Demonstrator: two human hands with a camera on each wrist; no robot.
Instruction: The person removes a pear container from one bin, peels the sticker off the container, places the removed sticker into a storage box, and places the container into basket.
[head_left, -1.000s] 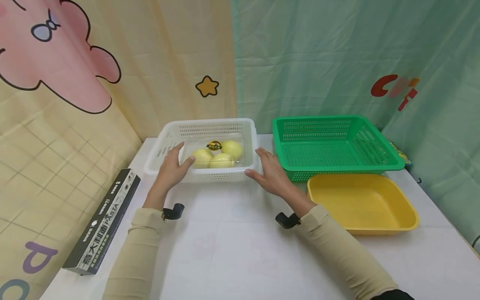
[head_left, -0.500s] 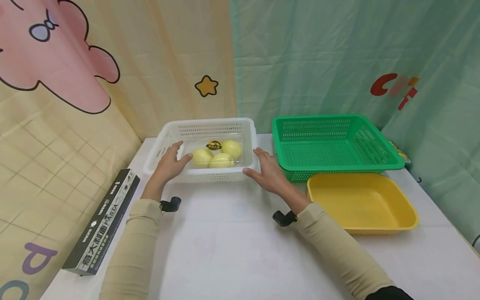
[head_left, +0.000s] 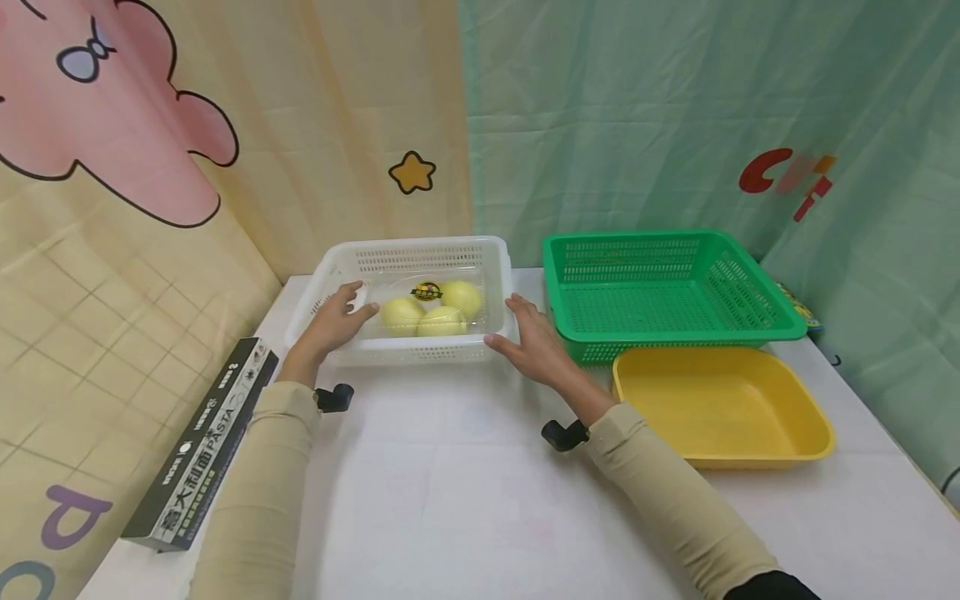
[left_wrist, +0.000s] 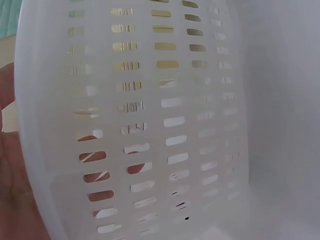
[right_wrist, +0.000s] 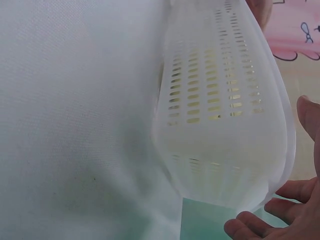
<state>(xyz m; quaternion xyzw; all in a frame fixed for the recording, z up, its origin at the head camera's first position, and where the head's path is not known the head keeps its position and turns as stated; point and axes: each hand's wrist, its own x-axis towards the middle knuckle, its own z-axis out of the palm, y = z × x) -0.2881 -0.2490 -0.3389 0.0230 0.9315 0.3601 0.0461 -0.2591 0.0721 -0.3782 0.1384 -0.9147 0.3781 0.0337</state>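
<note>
A white slotted plastic basket (head_left: 420, 354) stands at the back of the table. Inside it lies a clear plastic pack (head_left: 382, 287) with a dark label and three round, pale yellow-green fruits (head_left: 442, 322). My left hand (head_left: 330, 323) is over the basket's left front corner, thumb and fingers spread apart. In the left wrist view, parts of that hand (left_wrist: 15, 185) show past the rim and through the slots. My right hand (head_left: 538, 346) is at the right front corner, thumb toward the front rim. The right wrist view has its loosely bent fingers (right_wrist: 287, 207) right at the corner's outside.
A green slotted basket (head_left: 675, 340) stands right of the white one, with a yellow tray (head_left: 727, 461) in front of it. A dark pasta box (head_left: 206, 446) lies along the left edge. Printed curtains (head_left: 600, 125) close off the back and sides.
My left hand has shifted a little left, its thumb moving away from the fruits. The right hand has barely moved, and the white basket stays in place.
</note>
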